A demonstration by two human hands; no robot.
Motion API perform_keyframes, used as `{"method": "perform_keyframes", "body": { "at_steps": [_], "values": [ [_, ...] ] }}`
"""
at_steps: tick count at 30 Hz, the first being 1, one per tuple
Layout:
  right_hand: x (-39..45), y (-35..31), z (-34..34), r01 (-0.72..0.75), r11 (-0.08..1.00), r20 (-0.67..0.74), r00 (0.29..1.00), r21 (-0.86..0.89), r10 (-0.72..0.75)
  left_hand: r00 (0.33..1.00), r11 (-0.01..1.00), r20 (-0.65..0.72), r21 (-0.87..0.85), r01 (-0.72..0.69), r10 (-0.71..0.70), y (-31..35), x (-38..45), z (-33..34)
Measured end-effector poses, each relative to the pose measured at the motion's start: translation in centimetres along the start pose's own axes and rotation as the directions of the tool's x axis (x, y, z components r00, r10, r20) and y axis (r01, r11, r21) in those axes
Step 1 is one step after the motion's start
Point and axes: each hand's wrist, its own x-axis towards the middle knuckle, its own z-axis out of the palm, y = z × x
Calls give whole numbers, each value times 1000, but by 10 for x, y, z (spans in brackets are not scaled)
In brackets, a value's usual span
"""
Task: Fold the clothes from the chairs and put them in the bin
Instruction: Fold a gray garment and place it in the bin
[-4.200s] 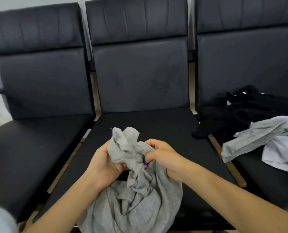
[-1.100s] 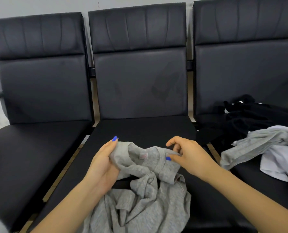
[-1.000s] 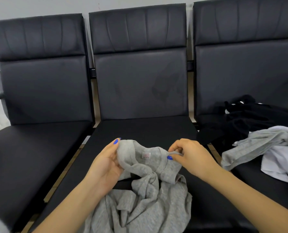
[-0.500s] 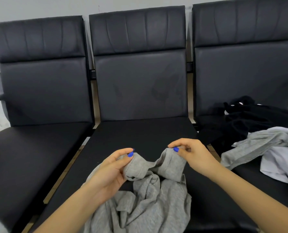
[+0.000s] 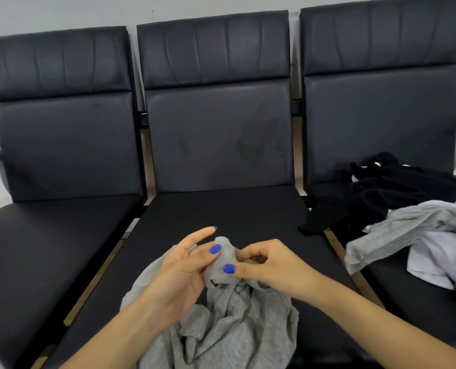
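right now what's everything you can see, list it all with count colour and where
chairs: three, black, side by side against the wall
grey garment: one, crumpled on the middle seat, top edge pinched by both hands
black clothes: a heap, count unclear, right seat
grey garment on the pile: one, right seat, in front of the black heap
white garment: one, right seat, near edge
left hand: blue nails, gripping the grey garment
right hand: blue nails, gripping the same garment
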Motion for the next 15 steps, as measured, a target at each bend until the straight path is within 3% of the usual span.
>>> {"method": "perform_keyframes", "body": {
  "at_steps": [4,7,11,13,15],
  "values": [
    [2,0,4,-11,997,-111,994,-73,3,997,998,61,20,-53,51,0,-1,-1],
    [1,-1,1,0,994,-167,986,-112,-19,988,960,11,235,-154,156,-5,2,-4],
    [1,3,1,29,965,-187,979,-262,-80,935,653,147,681,-332,322,-10,3,-7],
    [1,4,2,47,944,-195,974,-327,-116,923,520,208,776,-358,324,-11,3,-7],
    [1,4,3,73,928,-205,966,-364,-156,926,470,227,810,-352,303,-11,3,-5]
  ]
}}
